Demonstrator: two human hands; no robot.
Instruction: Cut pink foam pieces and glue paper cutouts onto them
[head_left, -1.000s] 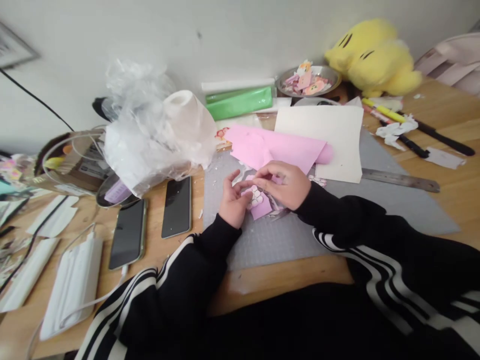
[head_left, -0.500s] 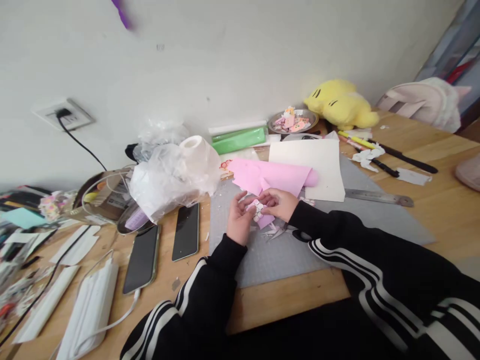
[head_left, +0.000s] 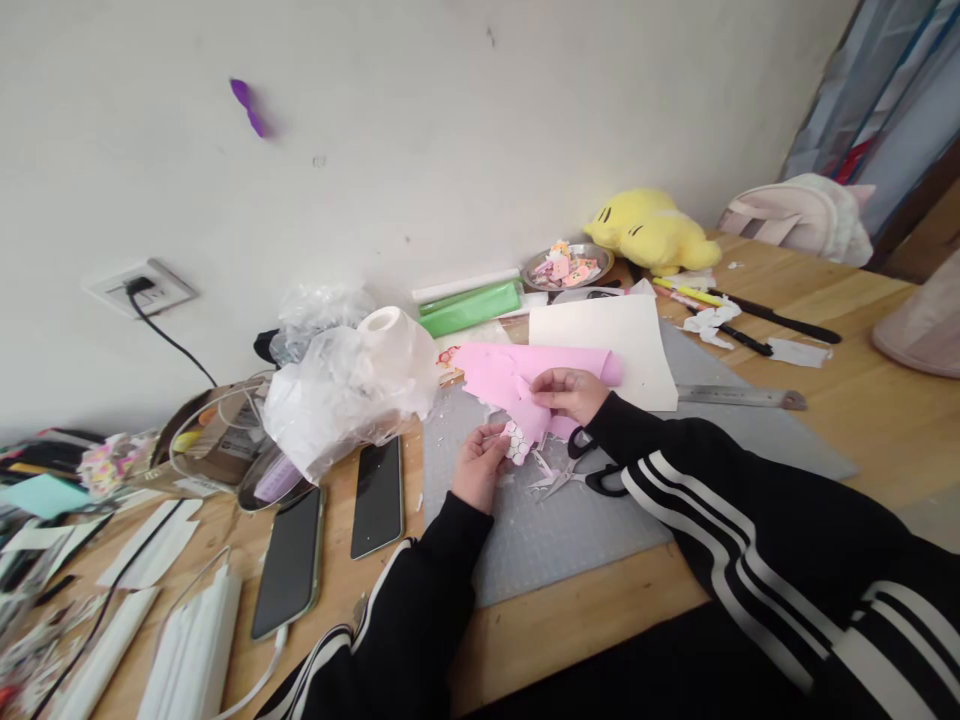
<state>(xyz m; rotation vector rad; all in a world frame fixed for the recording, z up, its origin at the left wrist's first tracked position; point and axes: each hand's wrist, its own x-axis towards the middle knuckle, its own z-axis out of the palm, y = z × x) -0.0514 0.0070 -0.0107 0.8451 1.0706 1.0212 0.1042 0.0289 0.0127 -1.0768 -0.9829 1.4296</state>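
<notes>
My left hand (head_left: 478, 466) pinches a small white patterned paper cutout (head_left: 517, 441) on a pink scrap, over a grey cutting mat (head_left: 570, 530). My right hand (head_left: 572, 393) is closed on the edge of a pink paper sheet (head_left: 510, 375) that curls into a roll at its far end. Black-handled scissors (head_left: 581, 470) lie on the mat just below my right hand, among small paper trimmings.
A white sheet (head_left: 607, 340) and a metal ruler (head_left: 739, 397) lie right of the pink paper. Two phones (head_left: 375, 495) lie left of the mat, beside a crumpled plastic bag with a tissue roll (head_left: 345, 385). A yellow plush toy (head_left: 649, 230), a metal dish of stickers (head_left: 566, 266), a green roll (head_left: 469, 307) and pens (head_left: 739, 315) sit further back.
The view has tilted up and pulled back. My right hand has moved away from the cutout up to the pink sheet; the scissors now show beneath it.
</notes>
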